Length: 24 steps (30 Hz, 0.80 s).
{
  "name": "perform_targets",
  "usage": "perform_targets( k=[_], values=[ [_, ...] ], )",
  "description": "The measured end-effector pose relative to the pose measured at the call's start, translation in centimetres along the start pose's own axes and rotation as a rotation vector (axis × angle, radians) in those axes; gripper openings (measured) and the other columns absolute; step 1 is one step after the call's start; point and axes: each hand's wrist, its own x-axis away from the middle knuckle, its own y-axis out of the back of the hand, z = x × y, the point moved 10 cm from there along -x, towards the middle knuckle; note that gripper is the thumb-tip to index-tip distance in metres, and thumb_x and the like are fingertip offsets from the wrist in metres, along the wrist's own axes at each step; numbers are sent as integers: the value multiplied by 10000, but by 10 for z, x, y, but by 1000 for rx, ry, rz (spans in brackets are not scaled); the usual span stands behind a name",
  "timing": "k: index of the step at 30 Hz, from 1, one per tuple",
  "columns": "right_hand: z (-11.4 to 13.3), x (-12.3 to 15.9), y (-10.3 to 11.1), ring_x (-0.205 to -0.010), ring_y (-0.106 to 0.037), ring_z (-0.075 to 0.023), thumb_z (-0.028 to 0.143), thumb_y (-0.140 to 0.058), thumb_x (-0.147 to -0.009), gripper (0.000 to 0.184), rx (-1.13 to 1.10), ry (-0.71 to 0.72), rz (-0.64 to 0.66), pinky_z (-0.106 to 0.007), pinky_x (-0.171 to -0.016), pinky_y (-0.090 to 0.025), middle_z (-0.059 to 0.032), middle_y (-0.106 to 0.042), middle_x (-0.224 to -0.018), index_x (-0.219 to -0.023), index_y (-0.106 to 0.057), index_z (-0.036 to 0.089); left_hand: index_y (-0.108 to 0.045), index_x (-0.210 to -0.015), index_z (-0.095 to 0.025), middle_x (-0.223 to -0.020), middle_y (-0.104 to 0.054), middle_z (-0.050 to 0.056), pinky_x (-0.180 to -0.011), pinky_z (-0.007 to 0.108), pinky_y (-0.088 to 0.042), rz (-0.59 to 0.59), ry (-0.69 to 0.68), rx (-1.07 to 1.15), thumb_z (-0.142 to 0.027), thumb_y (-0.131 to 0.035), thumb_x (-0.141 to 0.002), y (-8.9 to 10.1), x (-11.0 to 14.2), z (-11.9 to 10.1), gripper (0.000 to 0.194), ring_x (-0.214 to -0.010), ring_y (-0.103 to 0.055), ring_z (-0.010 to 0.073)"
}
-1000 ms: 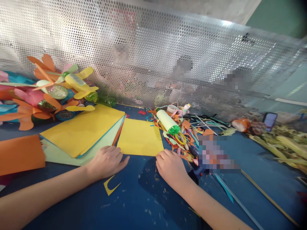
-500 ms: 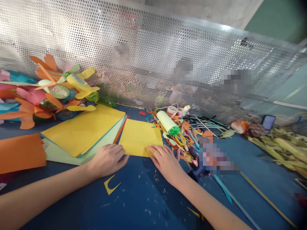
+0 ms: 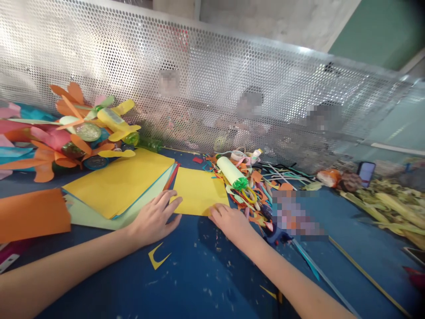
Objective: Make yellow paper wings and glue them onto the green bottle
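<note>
A rectangular sheet of yellow paper (image 3: 199, 190) lies flat on the blue table in front of me. My left hand (image 3: 157, 219) is at its left edge, fingers spread and fingertips resting on the near left corner, thumb apart on the table side. At the near right corner, my right hand (image 3: 230, 221) has its fingers together and pinches the paper's edge. Left of the sheet is a stack of larger coloured papers (image 3: 119, 184), yellow on top, with pale green and blue beneath. A curved yellow paper scrap (image 3: 158, 257) lies nearer to me, below the left hand.
Flower-like paper and bottle crafts (image 3: 96, 128) pile up at the back left, beside an orange sheet (image 3: 33, 215). A pale green paper-covered bottle (image 3: 231, 172) lies among scraps on the right. Corn husks (image 3: 392, 199) and a phone (image 3: 366, 173) sit farther right. A perforated metal panel (image 3: 212, 79) stands behind.
My left hand's fingers have spread and reach slightly further up the sheet's left edge. The right hand stays at the near right corner. The view has shifted slightly.
</note>
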Motion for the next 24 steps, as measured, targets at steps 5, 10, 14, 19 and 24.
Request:
perform_targets(
  k=[5, 10, 14, 19, 24],
  values=[
    [-21, -16, 9, -613, -606, -166, 82, -456, -832, 115, 49, -53, 39, -233, -493, -395, -53, -618, -668, -812, -547, 150, -453, -1186, -139, -1197, -452, 149, -965, 425, -375, -2, 28, 5, -348, -464, -830, 7, -7, 1, 413, -1150, -420, 281],
    [-100, -41, 40, -552, -602, -178, 84, -348, -868, 172, 127, -392, -61, -231, -459, -322, -82, -617, -652, -878, -513, 133, -449, -1172, -154, -1263, -413, 146, -1002, 429, -316, -196, 123, 92, -332, -494, -808, 44, -44, 9, 408, -1200, -371, 290],
    [-152, -39, 72, -557, -586, -185, 119, -267, -903, 237, 160, -624, -179, -239, -486, -311, -103, -614, -676, -907, -504, 118, -523, -1050, -177, -939, -604, 86, -865, 405, -410, -104, 269, 368, -358, -448, -834, 28, -82, 26, 291, -912, -569, 251],
    [-176, 3, 114, -613, -540, -176, 313, -275, -924, 301, -243, -726, -719, -254, -570, -345, -53, -582, -679, -903, -533, 160, -395, -1260, -202, -1171, -542, 139, -927, 426, -348, 176, 745, 1218, -456, -720, -599, -55, -83, 47, 779, -1069, -506, 328],
    [-177, 9, 86, -772, -528, -197, 415, -335, -890, 321, -834, -612, -782, -295, -708, -393, -66, -589, -820, -857, -551, 178, -263, -1350, -162, -1385, -341, 162, -992, 344, -321, 232, 695, 1591, -499, -587, -736, -84, -93, 33, 772, -1250, -362, 257]
  ],
)
